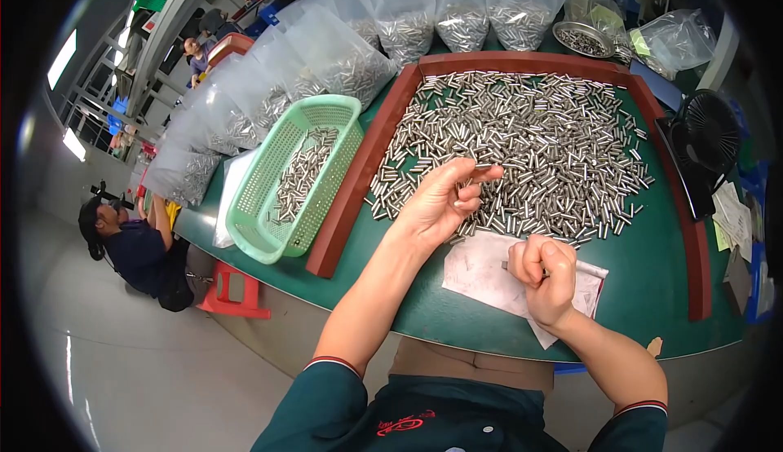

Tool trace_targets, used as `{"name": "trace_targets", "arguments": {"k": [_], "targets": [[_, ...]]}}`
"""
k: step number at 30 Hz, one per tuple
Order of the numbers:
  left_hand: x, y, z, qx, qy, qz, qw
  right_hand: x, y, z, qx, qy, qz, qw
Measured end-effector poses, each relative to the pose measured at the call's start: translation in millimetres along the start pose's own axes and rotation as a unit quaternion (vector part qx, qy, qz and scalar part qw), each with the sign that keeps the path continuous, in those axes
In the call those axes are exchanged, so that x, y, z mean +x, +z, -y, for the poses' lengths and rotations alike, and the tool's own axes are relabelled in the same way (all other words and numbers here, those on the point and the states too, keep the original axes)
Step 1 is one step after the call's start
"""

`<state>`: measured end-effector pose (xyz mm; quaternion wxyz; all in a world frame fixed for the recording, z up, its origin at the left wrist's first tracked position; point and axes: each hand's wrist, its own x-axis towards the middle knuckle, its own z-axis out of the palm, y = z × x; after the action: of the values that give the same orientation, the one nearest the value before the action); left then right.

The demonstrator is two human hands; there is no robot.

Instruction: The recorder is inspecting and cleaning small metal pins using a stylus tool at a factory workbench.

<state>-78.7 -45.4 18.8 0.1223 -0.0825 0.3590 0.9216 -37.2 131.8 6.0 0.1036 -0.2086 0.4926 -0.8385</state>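
A wide spread of short, shiny metal pins [530, 138] covers the green tabletop in front of me. Over its near left part, my left hand [436, 207] is closed, pinching one metal pin [483, 167] between thumb and index finger; the other fingers curl in. My right hand [550, 277] is closed in a fist above a stained white cloth [473, 268] at the near edge of the spread. A small dark grey end pokes out at the fist's left side, but the fingers hide what it belongs to.
Dark red wooden bars [336, 228] frame the pins on three sides. Left of them sits a light green basket [245, 207] partly filled with pins. Clear bags of pins [522, 24] line the back and left. At right stands a black fan [710, 130]. A seated person [134, 248] is far left.
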Motion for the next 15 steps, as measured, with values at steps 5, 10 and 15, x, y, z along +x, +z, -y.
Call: {"name": "trace_targets", "arguments": {"k": [5, 10, 15], "targets": [[-2.5, -3.3, 1.6, 0.003, -0.002, 0.000, 1.000, 0.8, 0.0, -0.2, 0.004, 0.000, -0.002, 1.000], [-4.3, 3.4, 3.3, 0.016, 0.016, -0.028, 0.999, 0.3, -0.4, -1.5, 0.013, 0.002, -0.004, 1.000], [-4.4, -5.4, 6.3, -0.002, 0.013, 0.025, 1.000, -1.2, 0.9, -1.6, 0.018, -0.001, -0.003, 1.000]]}}
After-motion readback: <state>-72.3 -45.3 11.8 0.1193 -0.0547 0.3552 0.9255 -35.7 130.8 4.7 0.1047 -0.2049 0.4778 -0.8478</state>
